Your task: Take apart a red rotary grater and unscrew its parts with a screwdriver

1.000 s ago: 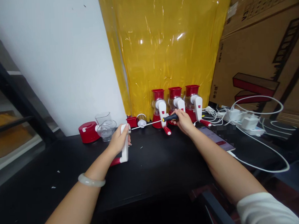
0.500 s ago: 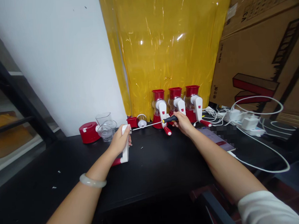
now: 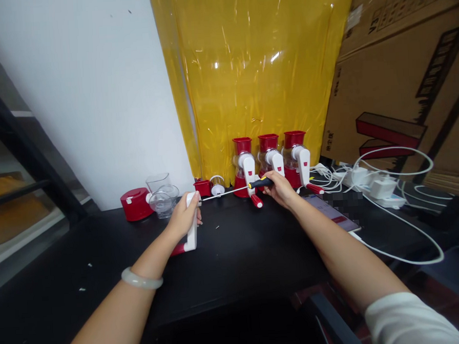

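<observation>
My left hand [image 3: 185,214] is closed around a white crank handle [image 3: 192,238] with a red grip, held above the black table. In my right hand [image 3: 279,189] is a screwdriver [image 3: 261,182] with a black and yellow handle. Its long metal shaft points left, and the tip reaches the upper end of the crank handle by my left thumb; the exact contact point is too small to make out. Left of my hands are a red base [image 3: 136,204] and a clear plastic housing [image 3: 163,195]. Behind them lie a red hopper [image 3: 202,188] and a grater drum [image 3: 217,185].
Three red-and-white rotary graters [image 3: 270,159] stand in a row at the back. A tablet [image 3: 333,212], white cables and chargers [image 3: 384,188] occupy the right. Large cardboard boxes [image 3: 394,91] rise behind them. Small white scraps [image 3: 82,289] lie on the table [image 3: 234,264].
The screwdriver's handle has turned a little, showing more yellow. Both hands stay in nearly the same place, and the view has shifted very slightly.
</observation>
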Demonstrator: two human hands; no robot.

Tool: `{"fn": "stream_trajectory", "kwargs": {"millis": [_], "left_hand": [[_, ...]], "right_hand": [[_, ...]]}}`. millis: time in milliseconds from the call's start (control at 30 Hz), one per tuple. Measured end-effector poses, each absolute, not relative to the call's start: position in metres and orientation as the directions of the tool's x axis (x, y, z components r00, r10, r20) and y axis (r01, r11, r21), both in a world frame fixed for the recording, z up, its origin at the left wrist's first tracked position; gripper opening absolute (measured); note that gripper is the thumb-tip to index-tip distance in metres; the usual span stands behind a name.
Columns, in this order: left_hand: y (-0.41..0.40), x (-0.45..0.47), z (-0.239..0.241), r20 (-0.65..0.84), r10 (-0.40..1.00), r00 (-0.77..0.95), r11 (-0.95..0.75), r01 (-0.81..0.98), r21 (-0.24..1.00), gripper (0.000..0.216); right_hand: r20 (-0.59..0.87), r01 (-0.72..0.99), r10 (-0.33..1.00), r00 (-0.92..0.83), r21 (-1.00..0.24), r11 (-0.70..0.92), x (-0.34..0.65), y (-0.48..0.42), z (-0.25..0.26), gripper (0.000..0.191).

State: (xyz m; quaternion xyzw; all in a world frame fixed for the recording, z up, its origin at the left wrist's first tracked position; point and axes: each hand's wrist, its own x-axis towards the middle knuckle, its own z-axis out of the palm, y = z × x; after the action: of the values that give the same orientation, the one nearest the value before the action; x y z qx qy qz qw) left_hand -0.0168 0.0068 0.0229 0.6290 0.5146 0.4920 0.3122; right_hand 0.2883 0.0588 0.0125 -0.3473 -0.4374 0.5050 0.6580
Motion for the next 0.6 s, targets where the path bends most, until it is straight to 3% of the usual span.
{"fn": "stream_trajectory", "kwargs": {"millis": [367,600], "left_hand": [[0.0109,-0.0198,0.0191,0.304,0.953,-0.005,-0.282,0.356,0.891,0.051],[0.0098,-0.0197,0.0217,0.297,0.955,-0.023,-0.270,0.353,0.896,0.051]], "right_hand": [[0.268,-0.452,0.962,0.049,-0.853,0.260,0.2915,0.0557,0.0133,0.023],[0.281,-0.314,0.959,0.043,-0.907,0.280,0.2900,0.0589,0.0112,0.043]]}}
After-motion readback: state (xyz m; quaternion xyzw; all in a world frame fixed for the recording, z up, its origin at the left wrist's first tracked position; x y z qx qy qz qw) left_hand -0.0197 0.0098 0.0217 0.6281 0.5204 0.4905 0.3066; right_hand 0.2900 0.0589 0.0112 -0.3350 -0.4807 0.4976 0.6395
